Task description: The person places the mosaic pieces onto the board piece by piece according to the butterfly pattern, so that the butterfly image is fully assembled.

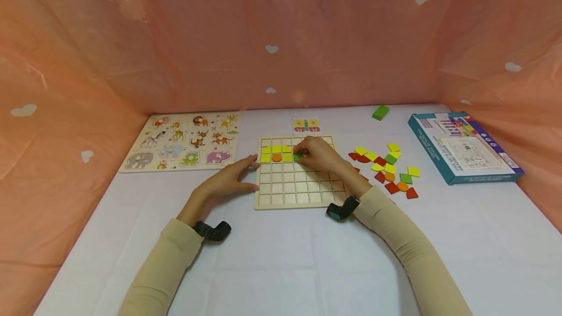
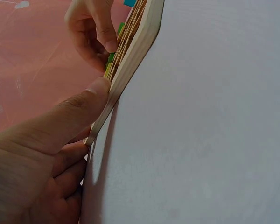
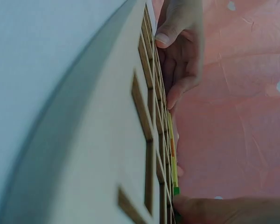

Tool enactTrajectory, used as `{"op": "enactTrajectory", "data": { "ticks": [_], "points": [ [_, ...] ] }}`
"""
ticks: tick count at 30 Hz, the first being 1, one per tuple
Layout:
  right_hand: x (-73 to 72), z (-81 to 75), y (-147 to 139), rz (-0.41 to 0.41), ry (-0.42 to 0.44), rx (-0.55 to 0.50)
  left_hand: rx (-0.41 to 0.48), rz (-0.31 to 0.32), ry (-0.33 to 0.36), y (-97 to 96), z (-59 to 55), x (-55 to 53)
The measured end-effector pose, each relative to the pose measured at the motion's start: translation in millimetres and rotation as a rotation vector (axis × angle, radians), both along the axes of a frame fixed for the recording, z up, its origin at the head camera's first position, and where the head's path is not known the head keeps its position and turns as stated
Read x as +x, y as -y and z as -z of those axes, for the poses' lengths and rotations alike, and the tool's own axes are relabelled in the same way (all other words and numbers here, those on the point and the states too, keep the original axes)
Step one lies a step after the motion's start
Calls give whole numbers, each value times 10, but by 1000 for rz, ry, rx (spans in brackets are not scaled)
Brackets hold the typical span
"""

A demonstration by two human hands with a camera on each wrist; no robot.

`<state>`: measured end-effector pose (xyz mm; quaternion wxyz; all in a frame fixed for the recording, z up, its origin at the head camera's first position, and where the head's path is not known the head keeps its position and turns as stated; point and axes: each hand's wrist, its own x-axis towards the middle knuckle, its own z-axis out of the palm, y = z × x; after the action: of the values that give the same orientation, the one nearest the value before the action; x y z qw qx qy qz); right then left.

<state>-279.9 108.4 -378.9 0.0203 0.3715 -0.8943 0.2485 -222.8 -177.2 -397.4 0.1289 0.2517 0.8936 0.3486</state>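
Observation:
A wooden grid board [image 1: 302, 200] lies on the table with yellow square tiles [image 1: 266, 158] and an orange round tile [image 1: 276, 158] in its upper left cells. My right hand [image 1: 322, 154] is over the upper middle of the board, pinching a green tile [image 1: 298, 157] at the end of the yellow row; its fingertips partly hide that tile. Against the board's left edge rests my left hand [image 1: 226, 179], thumb and fingers spread apart. The left wrist view shows the left thumb [image 2: 100, 88] touching the board's rim.
Loose red, yellow, green and orange pieces [image 1: 392, 188] are scattered right of the board. Behind it lies a pattern card [image 1: 307, 125]. An animal puzzle board [image 1: 189, 141] is at the left. At the right are a blue-edged box [image 1: 465, 148] and a green block [image 1: 380, 112].

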Motion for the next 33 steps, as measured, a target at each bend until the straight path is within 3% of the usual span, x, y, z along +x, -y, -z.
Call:
{"op": "enactTrajectory", "data": {
  "ticks": [14,22,27,33],
  "points": [
    [4,10,-37,26,33,-32,-7,-2,0,-27,-19,12],
    [12,-261,-301,64,66,-128,5,-1,0,-37,1,-2],
    [-16,-323,-748,200,85,-154,-10,-5,1,-34,-1,5],
    [-45,-175,-1234,390,200,-139,-9,-15,12,-23,-25,19]
  ]
}}
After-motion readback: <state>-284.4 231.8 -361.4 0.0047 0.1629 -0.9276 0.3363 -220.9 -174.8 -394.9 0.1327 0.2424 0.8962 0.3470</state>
